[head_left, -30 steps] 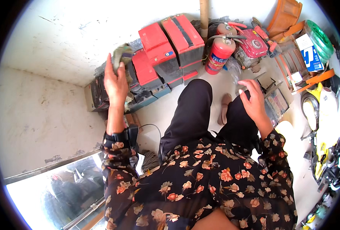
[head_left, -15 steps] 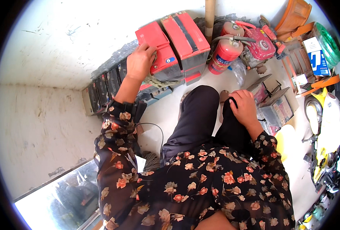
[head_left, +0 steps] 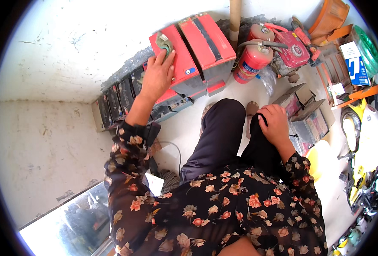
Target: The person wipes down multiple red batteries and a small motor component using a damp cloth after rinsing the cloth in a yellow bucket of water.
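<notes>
My left hand (head_left: 156,77) reaches over a red-topped battery (head_left: 183,63) by the wall. Its fingers press a crumpled greenish rag (head_left: 164,42) against the far part of the battery's top; the palm hides some of the near-left side. Close beside it on the right stands a second red-topped battery (head_left: 221,42) with a dark band along its top. My right hand (head_left: 275,124) lies over my right knee, fingers stretched out, holding nothing.
Dark batteries (head_left: 125,94) line the wall at left. Fire extinguishers (head_left: 251,64) and a red machine (head_left: 294,52) stand beyond a pole (head_left: 234,19). Opened grey-black cases (head_left: 310,121) sit right of my knees. A yellow-white scooter (head_left: 363,136) is further right.
My left hand has slid the rag from the battery's near edge to the far part of its top. My right hand stays on my knee.
</notes>
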Motion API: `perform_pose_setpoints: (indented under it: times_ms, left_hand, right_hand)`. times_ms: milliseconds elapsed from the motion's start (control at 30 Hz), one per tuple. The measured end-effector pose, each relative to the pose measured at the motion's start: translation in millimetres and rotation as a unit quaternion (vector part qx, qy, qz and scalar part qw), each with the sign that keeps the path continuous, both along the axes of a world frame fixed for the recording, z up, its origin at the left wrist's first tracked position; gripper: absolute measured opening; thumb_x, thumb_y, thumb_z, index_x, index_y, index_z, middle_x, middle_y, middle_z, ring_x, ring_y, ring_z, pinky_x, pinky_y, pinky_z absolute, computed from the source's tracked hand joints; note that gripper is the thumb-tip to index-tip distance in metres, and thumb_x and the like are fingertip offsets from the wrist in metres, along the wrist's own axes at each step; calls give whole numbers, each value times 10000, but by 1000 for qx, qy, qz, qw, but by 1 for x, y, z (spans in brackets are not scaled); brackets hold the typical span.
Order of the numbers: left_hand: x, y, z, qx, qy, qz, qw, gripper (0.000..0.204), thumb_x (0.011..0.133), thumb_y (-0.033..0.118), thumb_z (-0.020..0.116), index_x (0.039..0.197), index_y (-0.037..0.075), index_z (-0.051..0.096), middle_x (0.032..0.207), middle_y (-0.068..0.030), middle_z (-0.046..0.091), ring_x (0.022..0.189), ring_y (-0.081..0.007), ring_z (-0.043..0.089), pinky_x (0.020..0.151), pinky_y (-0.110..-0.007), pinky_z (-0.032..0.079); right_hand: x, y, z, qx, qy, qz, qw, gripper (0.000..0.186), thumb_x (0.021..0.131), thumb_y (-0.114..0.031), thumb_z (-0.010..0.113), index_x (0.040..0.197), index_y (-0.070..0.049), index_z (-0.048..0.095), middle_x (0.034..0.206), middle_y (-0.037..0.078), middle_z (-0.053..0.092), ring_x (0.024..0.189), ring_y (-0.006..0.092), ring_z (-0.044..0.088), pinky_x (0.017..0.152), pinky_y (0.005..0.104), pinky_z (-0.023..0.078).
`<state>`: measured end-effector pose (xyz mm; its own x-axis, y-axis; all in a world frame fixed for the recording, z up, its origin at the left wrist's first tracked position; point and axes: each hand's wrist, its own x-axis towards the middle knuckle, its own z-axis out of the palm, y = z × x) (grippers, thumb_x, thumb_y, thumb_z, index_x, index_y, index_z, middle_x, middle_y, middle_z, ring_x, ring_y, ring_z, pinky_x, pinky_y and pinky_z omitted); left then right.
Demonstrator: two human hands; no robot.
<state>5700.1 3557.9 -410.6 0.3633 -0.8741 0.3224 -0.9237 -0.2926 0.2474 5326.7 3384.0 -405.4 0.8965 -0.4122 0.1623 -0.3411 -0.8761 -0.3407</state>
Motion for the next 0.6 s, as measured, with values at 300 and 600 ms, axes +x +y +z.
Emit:
perform_pose_setpoints:
  times_ms: [300, 600]
  left_hand:
    - [102, -51, -19, -7, -50, 26, 998, 406, 900, 83, 471, 1291, 146, 560, 1187, -159, 582, 933, -380, 530, 867, -418, 459]
    - [-32, 25, 13, 44, -63, -96, 992, 525, 767, 9, 561, 1278, 129, 569, 1218, -95, 571, 910, -284, 534, 831, -400, 464]
  right_hand:
    - [4, -1, -1, 0, 9, -14, 1000, 153, 768, -120, 651, 913, -76, 632, 956, 57, 597, 982, 240, 551, 873, 394, 388]
    - [1, -2, 4, 2, -5, -19, 1000, 152, 759, -116, 652, 905, -81, 628, 953, 50, 595, 969, 239, 547, 863, 388, 387]
